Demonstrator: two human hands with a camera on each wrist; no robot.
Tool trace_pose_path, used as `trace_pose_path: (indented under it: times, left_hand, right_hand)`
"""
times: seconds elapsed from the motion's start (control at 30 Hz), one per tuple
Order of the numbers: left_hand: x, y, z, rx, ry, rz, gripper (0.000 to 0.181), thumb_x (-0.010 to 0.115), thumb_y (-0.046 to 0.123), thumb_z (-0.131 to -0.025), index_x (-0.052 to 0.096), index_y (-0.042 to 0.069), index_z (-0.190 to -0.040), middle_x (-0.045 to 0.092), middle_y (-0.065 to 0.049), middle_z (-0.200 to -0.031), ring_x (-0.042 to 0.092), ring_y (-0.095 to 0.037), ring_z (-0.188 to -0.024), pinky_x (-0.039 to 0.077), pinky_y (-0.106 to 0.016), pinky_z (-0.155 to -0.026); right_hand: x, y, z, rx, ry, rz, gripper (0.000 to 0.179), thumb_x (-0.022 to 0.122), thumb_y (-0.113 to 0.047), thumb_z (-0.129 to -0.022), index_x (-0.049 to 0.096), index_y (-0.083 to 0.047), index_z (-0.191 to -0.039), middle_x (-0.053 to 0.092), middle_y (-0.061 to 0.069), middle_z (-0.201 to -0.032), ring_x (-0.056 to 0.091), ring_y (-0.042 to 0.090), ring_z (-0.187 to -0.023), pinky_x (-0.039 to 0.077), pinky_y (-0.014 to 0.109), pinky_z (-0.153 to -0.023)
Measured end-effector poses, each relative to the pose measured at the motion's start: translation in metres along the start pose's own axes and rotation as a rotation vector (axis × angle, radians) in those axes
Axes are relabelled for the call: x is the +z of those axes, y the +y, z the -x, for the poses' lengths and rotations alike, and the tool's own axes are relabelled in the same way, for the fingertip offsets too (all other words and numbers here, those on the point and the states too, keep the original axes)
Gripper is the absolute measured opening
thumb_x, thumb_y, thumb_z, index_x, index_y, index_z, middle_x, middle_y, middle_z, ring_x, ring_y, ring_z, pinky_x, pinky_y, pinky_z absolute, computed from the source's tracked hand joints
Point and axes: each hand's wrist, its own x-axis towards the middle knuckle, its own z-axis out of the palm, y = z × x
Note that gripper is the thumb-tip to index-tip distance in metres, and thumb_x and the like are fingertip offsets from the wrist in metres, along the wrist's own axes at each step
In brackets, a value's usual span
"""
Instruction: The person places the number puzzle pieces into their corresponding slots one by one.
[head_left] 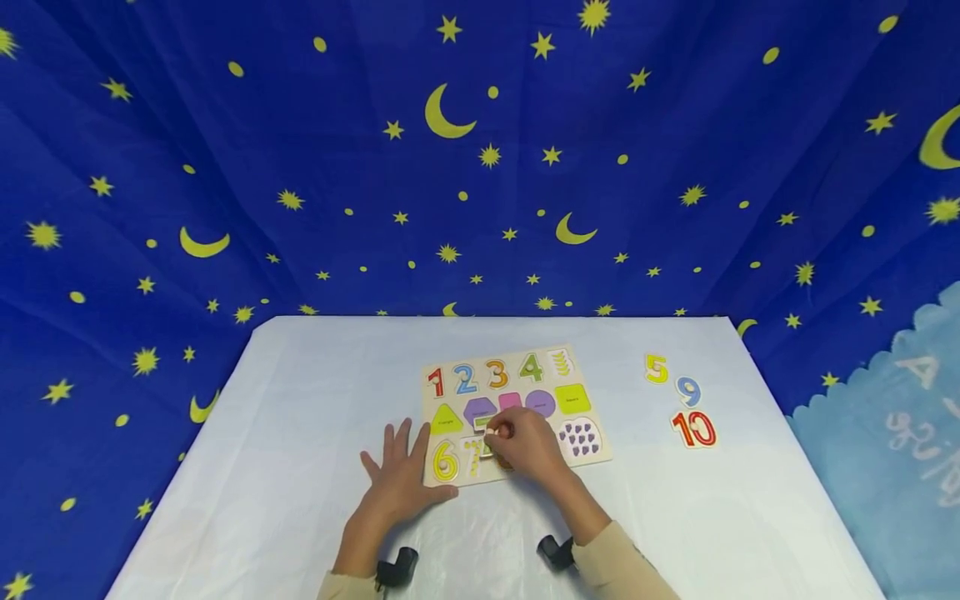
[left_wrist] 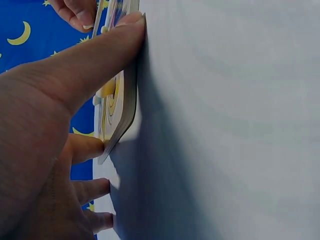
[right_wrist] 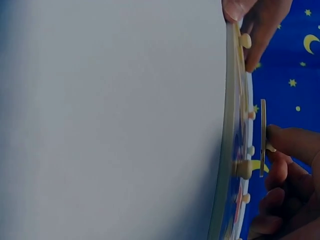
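Cream puzzle board (head_left: 432,410), red 10 (head_left: 693,429), yellow 5 (head_left: 656,368), yellow-starred blue cloth (head_left: 517,192)

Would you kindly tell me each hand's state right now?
Left hand: open, fingers spread, touching the rectangular pale wooden puzzle board.
Right hand: holding a thin, flat, partly green wooden piece by its knob, above the board.

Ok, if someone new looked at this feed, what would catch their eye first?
Likely the deep blue cloth with yellow moons and stars, behind the white table. Next, the number puzzle board mid-table, with the left hand at its near-left corner and the right hand pinching a piece just above it. Then the loose 5, 9 and 10 right of the board.
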Motion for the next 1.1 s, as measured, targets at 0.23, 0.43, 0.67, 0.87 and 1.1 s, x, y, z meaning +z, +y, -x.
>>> trace_pose_path:
  times: [0.23,0.43,0.67,0.87,1.1]
  left_hand:
    - [-0.002,0.002,0.001,0.006,0.011,0.001,0.111,0.077,0.061,-0.067,0.027,0.01,-0.152,0.014,-0.022,-0.156,-0.002,-0.045,-0.142,-0.003,-0.078,-0.096]
    - [-0.002,0.001,0.0,0.005,0.003,-0.004,0.112,0.076,0.063,-0.068,0.026,0.011,-0.153,0.012,-0.021,-0.157,-0.003,-0.045,-0.142,-0.004,-0.078,-0.096]
    - [-0.001,0.0,-0.001,0.005,-0.001,-0.014,0.112,0.075,0.063,-0.068,0.025,0.011,-0.153,0.011,-0.021,-0.157,-0.004,-0.045,-0.142,-0.005,-0.078,-0.096]
    - [-0.001,0.001,0.0,0.008,0.0,-0.011,0.111,0.076,0.062,-0.069,0.025,0.01,-0.153,0.011,-0.021,-0.157,-0.004,-0.045,-0.142,-0.005,-0.078,-0.096]
    - [0.001,0.001,0.001,0.013,0.014,-0.008,0.111,0.077,0.06,-0.068,0.026,0.01,-0.153,0.012,-0.022,-0.157,-0.003,-0.045,-0.142,-0.005,-0.078,-0.096]
  right_hand:
    - [0.011,0.0,0.001,-0.104,-0.004,0.095,0.009,0.077,-0.025,-0.078,0.072,-0.02,-0.082,0.051,-0.01,-0.07,0.047,0.007,-0.067,0.04,0.025,-0.057]
    - [0.015,-0.006,0.003,-0.147,-0.007,0.159,0.01,0.079,-0.026,-0.075,0.073,-0.019,-0.081,0.048,-0.008,-0.069,0.043,0.009,-0.067,0.038,0.026,-0.059]
    - [0.017,-0.01,0.003,-0.158,-0.03,0.205,0.01,0.079,-0.026,-0.072,0.073,-0.02,-0.077,0.045,-0.011,-0.067,0.042,0.009,-0.065,0.036,0.025,-0.059]
    - [0.017,-0.011,0.004,-0.162,-0.033,0.219,0.009,0.08,-0.025,-0.072,0.073,-0.02,-0.076,0.045,-0.012,-0.067,0.043,0.01,-0.065,0.037,0.025,-0.059]
    - [0.016,-0.011,0.006,-0.167,-0.057,0.227,0.009,0.08,-0.025,-0.072,0.073,-0.021,-0.075,0.045,-0.012,-0.065,0.043,0.01,-0.065,0.036,0.025,-0.059]
